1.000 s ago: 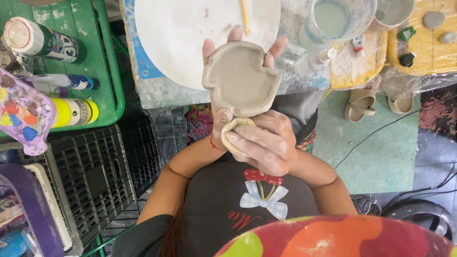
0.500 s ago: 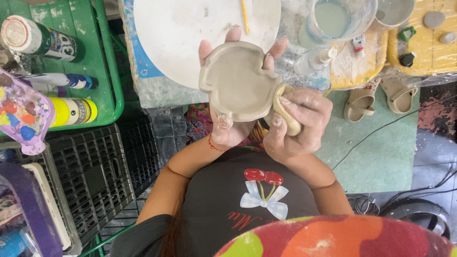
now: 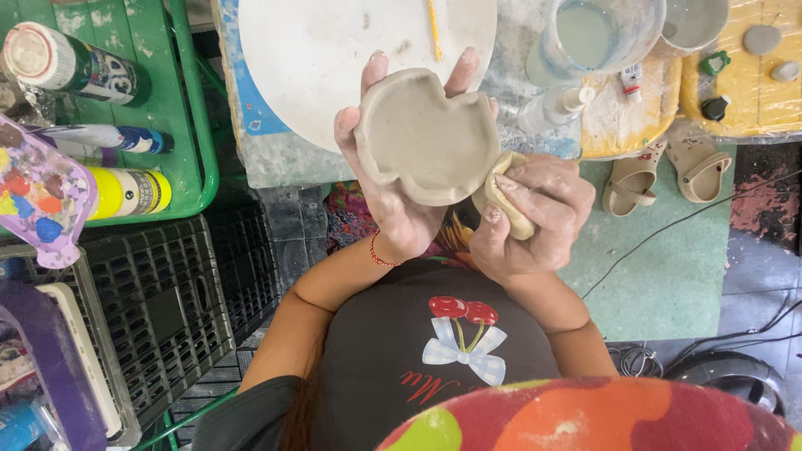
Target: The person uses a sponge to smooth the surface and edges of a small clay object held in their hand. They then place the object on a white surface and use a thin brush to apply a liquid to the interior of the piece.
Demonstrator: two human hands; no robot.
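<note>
Right hand (image 3: 530, 213) with sponge (image 3: 501, 194) up from below dish (image 3: 426, 138), now pressed against its right rim.

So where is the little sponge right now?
In the head view the sponge sits just right of centre, pinched in the right hand and pressed against the right edge of the grey clay dish that the left hand cradles.

Dark shirt (image 3: 434, 351) — cherry-and-bow print; red, perhaps beaded, wrist string (image 3: 378, 253).

White round board (image 3: 317, 58), beige sandals (image 3: 668, 171), black crate (image 3: 159, 309)
</note>
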